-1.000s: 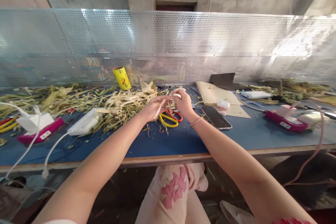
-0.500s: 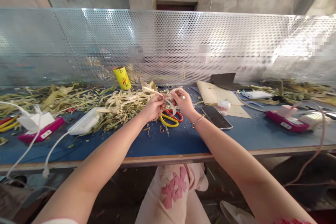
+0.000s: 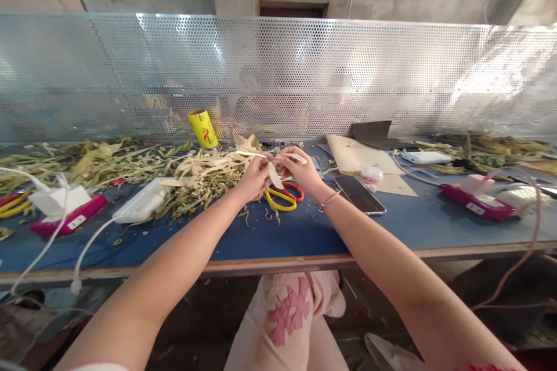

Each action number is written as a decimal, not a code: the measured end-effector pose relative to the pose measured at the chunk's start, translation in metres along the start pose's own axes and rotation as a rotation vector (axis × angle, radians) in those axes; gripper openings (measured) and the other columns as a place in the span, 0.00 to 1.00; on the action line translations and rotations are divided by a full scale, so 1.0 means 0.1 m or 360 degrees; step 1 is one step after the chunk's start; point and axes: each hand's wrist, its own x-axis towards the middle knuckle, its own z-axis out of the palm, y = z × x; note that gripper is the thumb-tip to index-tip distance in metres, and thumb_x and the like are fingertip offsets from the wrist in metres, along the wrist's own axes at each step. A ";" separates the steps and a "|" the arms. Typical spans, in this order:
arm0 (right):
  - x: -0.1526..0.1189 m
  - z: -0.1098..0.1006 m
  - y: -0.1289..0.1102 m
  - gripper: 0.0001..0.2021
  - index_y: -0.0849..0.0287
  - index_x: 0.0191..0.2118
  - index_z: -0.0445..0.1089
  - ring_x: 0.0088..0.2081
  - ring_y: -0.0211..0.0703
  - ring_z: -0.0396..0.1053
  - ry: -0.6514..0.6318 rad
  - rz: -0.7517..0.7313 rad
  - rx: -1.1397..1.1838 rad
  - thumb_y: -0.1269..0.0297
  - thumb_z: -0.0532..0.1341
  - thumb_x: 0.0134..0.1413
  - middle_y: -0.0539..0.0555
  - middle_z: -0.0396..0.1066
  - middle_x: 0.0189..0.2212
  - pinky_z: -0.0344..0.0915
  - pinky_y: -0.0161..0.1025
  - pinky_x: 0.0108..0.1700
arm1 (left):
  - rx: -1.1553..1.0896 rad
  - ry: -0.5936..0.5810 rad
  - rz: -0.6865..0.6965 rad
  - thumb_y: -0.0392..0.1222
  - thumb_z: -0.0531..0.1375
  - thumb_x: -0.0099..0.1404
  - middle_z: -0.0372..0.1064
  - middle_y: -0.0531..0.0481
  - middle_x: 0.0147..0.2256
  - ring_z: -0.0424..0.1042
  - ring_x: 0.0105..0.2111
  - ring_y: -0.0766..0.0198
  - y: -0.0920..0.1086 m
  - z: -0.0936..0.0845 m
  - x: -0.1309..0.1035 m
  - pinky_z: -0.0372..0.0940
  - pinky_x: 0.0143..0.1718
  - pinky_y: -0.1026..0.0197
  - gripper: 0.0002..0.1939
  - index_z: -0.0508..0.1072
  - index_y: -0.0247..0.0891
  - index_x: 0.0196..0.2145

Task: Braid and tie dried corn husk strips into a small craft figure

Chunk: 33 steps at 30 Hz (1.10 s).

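A pale, ribbon-like strip (image 3: pixel 274 176) is pinched between my two hands, with one end hanging down and others sticking out to both sides. My left hand (image 3: pixel 256 176) closes on it from the left, fingertips nearly touching those of the right. On the other side my right hand (image 3: pixel 300 169) has its fingers closed on the same strip. Just below the hands lie scissors (image 3: pixel 282 202) with yellow and red handles on the blue table. A heap of dried, pale green and straw-coloured leaves (image 3: pixel 195 185) spreads to the left of my hands.
A yellow roll (image 3: pixel 203 128) stands tilted before the perforated metal screen (image 3: pixel 165 69). Right of my hands are a black phone (image 3: pixel 360 195), a white earphone case (image 3: pixel 371 174) and beige paper (image 3: pixel 354 153). Magenta power strips (image 3: pixel 476 204) and white cables lie at both sides.
The strip has shifted: its loop is gone, one end hangs down and another points right. My right hand has turned slightly and moved closer to the left.
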 end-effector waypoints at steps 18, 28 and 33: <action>0.02 -0.04 -0.02 0.14 0.59 0.20 0.59 0.14 0.29 0.52 0.0222 -0.0109 -0.0296 0.54 0.57 0.46 0.43 0.53 0.10 0.50 0.31 0.19 | 0.0167 -0.0081 -0.0070 0.37 0.62 0.48 0.59 0.60 0.21 0.53 0.15 0.77 0.05 0.00 -0.04 0.46 0.17 0.70 0.14 0.61 0.38 0.30; 0.08 -0.10 0.12 0.18 0.58 0.15 0.54 0.12 0.30 0.50 0.0196 0.0157 -0.0592 0.54 0.55 0.46 0.44 0.51 0.07 0.48 0.32 0.17 | 0.0165 -0.0102 -0.0135 0.33 0.60 0.47 0.60 0.59 0.20 0.53 0.15 0.76 0.11 0.08 -0.09 0.46 0.16 0.70 0.12 0.61 0.37 0.30; 0.10 -0.12 0.18 0.18 0.58 0.15 0.54 0.15 0.29 0.47 0.0165 0.0198 -0.0681 0.53 0.56 0.44 0.43 0.49 0.09 0.43 0.32 0.18 | -0.0231 -0.0192 -0.0229 0.30 0.56 0.45 0.63 0.55 0.23 0.54 0.16 0.75 0.14 0.03 -0.07 0.49 0.17 0.69 0.10 0.64 0.37 0.28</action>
